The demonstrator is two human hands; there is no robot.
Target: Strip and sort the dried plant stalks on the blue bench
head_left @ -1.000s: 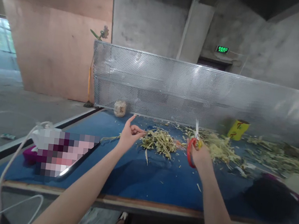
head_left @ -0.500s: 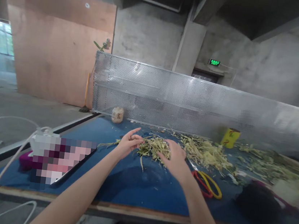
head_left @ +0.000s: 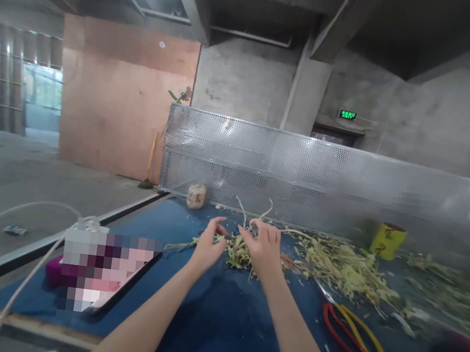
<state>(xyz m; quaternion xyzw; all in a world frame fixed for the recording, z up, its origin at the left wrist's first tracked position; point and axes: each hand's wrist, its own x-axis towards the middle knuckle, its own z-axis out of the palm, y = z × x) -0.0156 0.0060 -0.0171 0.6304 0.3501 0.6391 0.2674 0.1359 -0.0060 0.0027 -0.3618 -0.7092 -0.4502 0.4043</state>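
While thin stalks are pinched in the right hand over the cuttings pile on the blue mat, w/ left hand held loosely apart beside it, a low, firm grip is prob. advised.

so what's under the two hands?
A pile of cut stems on the blue mat, with left hand and right hand over it. What lies beneath the right palm is covered.

On the blue-covered counter, a small heap of pale cut plant stems lies between the left hand and the right hand. Red-and-yellow-handled scissors lie nearer, to the right. A perforated metal panel stands behind, with a yellow cylindrical can before it.
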